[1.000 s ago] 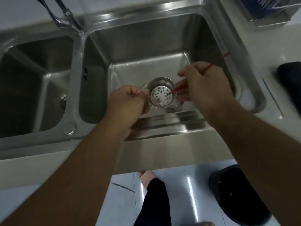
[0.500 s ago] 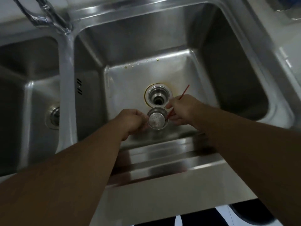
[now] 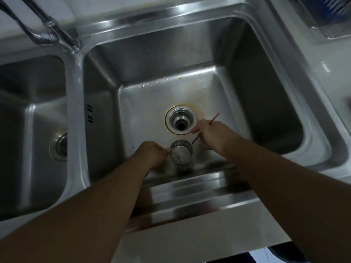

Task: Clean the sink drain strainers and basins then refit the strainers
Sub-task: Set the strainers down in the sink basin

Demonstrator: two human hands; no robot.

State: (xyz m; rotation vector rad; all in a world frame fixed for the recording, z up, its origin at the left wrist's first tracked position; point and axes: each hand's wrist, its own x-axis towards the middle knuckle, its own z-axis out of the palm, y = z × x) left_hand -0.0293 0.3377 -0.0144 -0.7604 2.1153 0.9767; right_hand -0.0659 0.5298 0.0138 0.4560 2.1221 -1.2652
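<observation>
— Lowering confirmed: strainer (image 3: 181, 152) went from up over the sink down into the right basin (image 3: 152, 103), just in front of the open drain (image 3: 181, 120).
— Hands?
— Left hand (image 3: 152, 155) pinched its rim. Right hand (image 3: 212, 136) pinched the red stick (image 3: 214, 118), tip pulled clear of the holes.
— Poking looked done; rinse and refit remained.

One wide-angle camera, worn on the head, looks steeply down and forward over the front rim of the double stainless-steel sink (image 3: 190, 198), facing the curved chrome tap (image 3: 51, 35) at the back. It sits close: the square right basin (image 3: 171, 54) fills the middle, the left basin (image 3: 28, 88) runs off the left edge, and straight rims bow outward.
</observation>
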